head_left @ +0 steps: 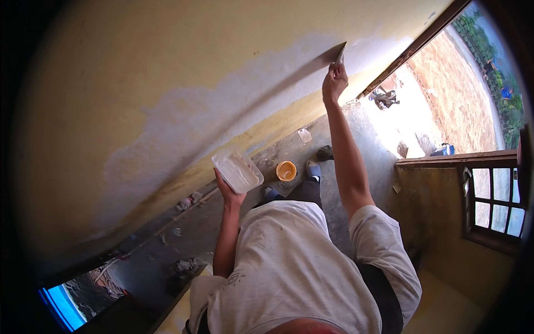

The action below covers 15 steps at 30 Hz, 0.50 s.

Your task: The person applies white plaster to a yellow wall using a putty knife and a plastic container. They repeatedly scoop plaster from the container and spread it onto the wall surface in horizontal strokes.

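Note:
My right hand [335, 83] reaches far forward, its fingers closed round a putty knife [341, 53] whose blade is at the wall. Whether the blade's edge touches the wall I cannot tell. A whitish patch of filler [183, 119] spreads across the yellow wall [139, 50], and a long shadow runs along it from the knife. Nearer to me, my left hand [230, 192] grips a shallow, clear plastic tub [238, 171] by its underside and edge. White paste smears the inside of that tub.
An orange bucket [286, 171] stands on the grey floor [311, 217] by my feet. Scraps and crumpled litter [189, 201] lie along the wall's foot. At the right, a doorway frame [411, 50] opens onto bright ground, beside a barred window [497, 197].

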Each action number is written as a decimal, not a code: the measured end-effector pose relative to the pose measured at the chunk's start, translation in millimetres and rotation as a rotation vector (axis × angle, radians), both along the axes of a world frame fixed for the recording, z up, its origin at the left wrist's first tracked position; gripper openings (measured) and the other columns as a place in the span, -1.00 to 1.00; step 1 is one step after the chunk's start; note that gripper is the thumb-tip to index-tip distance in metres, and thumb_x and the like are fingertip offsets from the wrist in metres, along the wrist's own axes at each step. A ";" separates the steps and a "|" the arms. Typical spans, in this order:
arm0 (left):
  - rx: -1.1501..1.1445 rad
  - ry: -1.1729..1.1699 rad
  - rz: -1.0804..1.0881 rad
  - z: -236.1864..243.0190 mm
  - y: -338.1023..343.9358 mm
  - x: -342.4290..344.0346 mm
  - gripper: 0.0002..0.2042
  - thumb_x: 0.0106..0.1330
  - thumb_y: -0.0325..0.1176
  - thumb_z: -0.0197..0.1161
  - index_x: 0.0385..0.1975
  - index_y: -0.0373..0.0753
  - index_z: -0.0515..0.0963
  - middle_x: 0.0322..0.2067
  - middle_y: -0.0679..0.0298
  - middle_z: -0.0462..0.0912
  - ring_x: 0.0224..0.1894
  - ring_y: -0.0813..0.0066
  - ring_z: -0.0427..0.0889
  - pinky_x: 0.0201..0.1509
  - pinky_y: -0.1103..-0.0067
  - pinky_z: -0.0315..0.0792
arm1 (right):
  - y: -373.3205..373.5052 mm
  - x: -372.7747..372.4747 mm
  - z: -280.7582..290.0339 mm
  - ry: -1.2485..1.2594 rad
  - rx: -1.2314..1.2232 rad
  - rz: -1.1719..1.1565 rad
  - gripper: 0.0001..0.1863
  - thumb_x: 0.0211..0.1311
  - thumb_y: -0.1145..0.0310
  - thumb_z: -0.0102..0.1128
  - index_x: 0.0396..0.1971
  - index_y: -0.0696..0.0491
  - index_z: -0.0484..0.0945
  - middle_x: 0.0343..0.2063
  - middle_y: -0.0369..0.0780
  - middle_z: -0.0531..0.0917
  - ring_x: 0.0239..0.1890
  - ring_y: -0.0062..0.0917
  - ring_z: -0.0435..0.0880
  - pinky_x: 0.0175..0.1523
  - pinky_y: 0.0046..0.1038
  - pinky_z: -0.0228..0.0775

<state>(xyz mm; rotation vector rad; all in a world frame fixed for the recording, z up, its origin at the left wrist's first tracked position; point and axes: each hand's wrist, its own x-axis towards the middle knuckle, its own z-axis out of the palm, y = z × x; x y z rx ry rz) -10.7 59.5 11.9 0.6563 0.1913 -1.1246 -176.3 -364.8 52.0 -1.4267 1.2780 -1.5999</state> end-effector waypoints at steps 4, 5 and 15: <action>-0.064 -0.058 -0.008 -5.4 16.8 6.7 -0.32 0.48 0.34 -0.11 0.40 -0.02 0.35 0.28 0.26 0.51 0.27 0.13 0.50 0.42 0.01 0.31 | 136.0 94.9 28.2 0.048 0.102 0.056 -0.40 0.39 0.57 0.12 0.43 -0.01 0.38 -0.10 0.03 0.74 -0.13 -0.43 0.75 -0.03 -0.44 0.55; -0.038 -0.044 0.016 -7.8 17.2 8.2 -0.28 0.47 0.36 -0.11 0.44 -0.01 0.29 0.34 0.22 0.43 0.33 0.08 0.44 0.46 0.03 0.24 | 174.6 113.7 27.7 0.036 0.067 0.097 -0.38 0.37 0.58 0.13 0.44 -0.03 0.37 -0.08 0.03 0.73 -0.12 -0.40 0.76 -0.03 -0.44 0.56; -0.066 -0.114 0.108 -19.6 35.7 21.4 -0.26 0.49 0.36 -0.16 0.50 0.00 0.20 0.41 0.28 0.34 0.43 0.17 0.33 0.52 0.10 0.15 | 323.2 110.5 14.8 0.081 -0.084 0.952 -0.37 0.28 0.65 0.14 0.36 -0.07 0.45 0.23 -0.05 0.59 0.11 -0.07 0.68 0.18 -0.22 0.56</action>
